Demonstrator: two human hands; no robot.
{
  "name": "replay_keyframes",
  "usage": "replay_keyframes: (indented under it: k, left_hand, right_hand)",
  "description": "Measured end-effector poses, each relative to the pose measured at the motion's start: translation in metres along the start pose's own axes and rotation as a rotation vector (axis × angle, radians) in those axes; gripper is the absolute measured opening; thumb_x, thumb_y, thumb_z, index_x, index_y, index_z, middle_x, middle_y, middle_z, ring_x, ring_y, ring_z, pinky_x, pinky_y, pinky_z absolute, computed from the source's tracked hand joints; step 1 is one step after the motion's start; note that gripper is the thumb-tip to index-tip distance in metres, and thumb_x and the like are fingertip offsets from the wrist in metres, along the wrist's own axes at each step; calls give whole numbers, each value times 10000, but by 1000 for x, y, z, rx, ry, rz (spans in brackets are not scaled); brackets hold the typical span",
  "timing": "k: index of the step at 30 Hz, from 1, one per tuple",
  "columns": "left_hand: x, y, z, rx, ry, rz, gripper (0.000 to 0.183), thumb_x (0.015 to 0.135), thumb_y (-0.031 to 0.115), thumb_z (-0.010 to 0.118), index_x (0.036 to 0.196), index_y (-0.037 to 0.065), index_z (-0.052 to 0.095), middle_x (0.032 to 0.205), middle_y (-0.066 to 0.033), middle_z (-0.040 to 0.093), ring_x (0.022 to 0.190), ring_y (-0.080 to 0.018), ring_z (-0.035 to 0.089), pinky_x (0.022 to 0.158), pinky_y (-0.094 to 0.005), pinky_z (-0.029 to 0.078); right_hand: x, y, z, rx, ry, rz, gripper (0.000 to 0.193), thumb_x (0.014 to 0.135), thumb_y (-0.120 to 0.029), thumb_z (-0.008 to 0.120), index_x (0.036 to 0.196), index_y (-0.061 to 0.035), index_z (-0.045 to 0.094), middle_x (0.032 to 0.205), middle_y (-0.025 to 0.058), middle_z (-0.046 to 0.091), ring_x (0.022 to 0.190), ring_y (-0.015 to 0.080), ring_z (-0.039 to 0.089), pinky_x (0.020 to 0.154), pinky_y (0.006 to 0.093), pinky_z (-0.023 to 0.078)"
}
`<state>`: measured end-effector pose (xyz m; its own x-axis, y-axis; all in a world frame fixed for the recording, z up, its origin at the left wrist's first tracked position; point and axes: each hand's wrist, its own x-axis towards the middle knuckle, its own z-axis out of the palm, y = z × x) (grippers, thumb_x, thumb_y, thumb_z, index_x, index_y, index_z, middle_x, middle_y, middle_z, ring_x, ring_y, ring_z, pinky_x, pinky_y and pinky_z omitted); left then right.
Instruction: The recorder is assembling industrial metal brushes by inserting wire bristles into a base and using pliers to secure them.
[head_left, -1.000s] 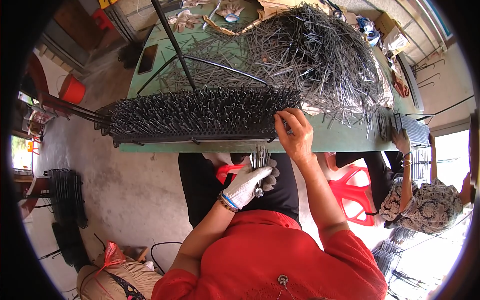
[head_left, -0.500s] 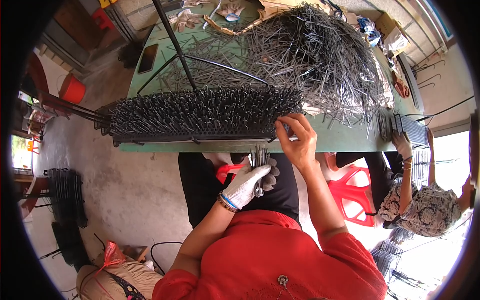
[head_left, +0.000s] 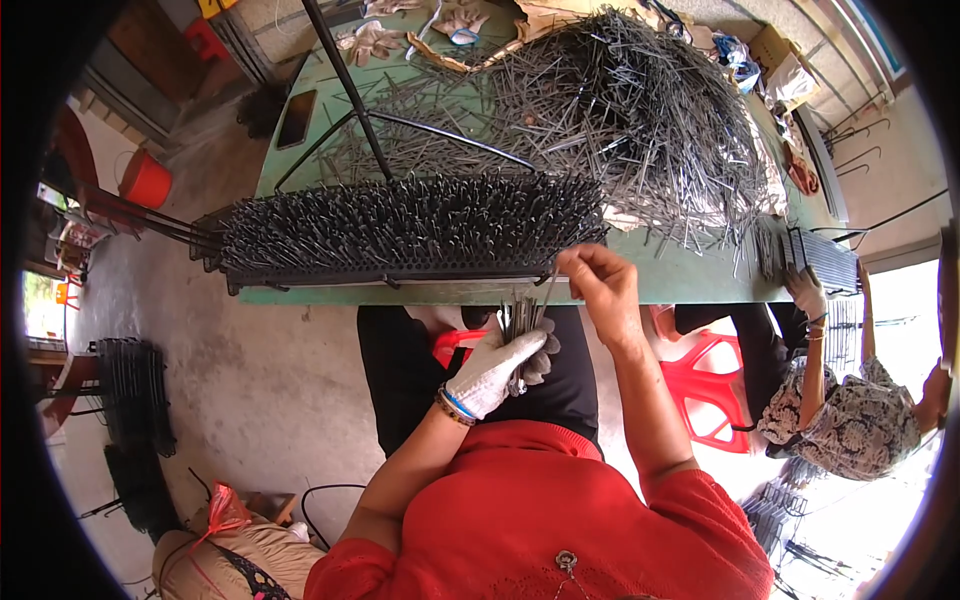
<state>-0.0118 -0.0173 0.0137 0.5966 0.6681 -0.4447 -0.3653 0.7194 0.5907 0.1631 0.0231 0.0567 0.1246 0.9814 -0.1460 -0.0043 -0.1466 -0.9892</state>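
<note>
1. Gloved left hand (head_left: pixel 497 368): fingers wrapped round one bundle of metal strips (head_left: pixel 521 318), short of the green table (head_left: pixel 680 275); long axis runs away from the wearer, ends toward the table. Overlapping strips prevent a count.
2. Bare right hand (head_left: pixel 606 292): thumb and forefinger pinch one thin strip (head_left: pixel 550 290), slanting back toward the bundle.
3. One pin-filled black rack (head_left: pixel 410 230), lengthwise along the table's edge.
4. One loose-strip pile (head_left: pixel 650 110) beyond.

Readable text: none anywhere in view.
Smartphone (head_left: pixel 296 119): dark screen, no words or numbers legible.
Cardboard box (head_left: pixel 771 48): too small in the view for any print to be read.
Red plastic bag (head_left: pixel 229 509): no legible lettering.
Black rack (head_left: pixel 340 277): no legible marking.
</note>
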Motion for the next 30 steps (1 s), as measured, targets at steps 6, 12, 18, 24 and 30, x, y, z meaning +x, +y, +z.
replay_keyframes:
  k: [6,12,18,24,30]
  left_hand:
    - [3,-4,-6,-48,-3,-46,228,934,120,551,1136,16,556,903,-68,649,682,-96,607,562,-217,501]
    - [2,-5,-11,-24,-17,-62,279,929,126,528,1180,4,544,951,-89,659,742,-123,641,603,-221,527]
    - [0,-3,-12,-39,-33,-63,299,932,115,510,1204,-4,532,962,-98,661,754,-127,648,627,-235,540]
    - [1,-2,-6,-84,-12,-49,290,948,121,502,1209,-3,528,956,-105,666,781,-165,671,661,-269,564]
    - [1,-2,-8,-81,-23,-73,275,945,135,528,1198,31,542,951,-84,659,811,-165,666,701,-281,561]
  right_hand:
    - [21,-1,17,-118,290,-423,102,883,-62,654,947,17,647,780,15,659,617,29,526,543,191,427]
    - [28,8,23,-410,293,-607,160,833,-5,685,987,-18,643,757,17,652,609,37,558,532,203,445]
    - [30,2,21,-564,287,-801,155,815,20,683,955,-27,638,770,61,640,572,92,577,521,234,459]
    - [34,5,22,-641,264,-859,168,794,25,691,943,-27,637,777,70,643,560,136,580,504,252,456]
    - [34,9,27,-801,207,-1002,182,744,11,710,906,-42,647,839,68,658,637,218,618,573,318,487]
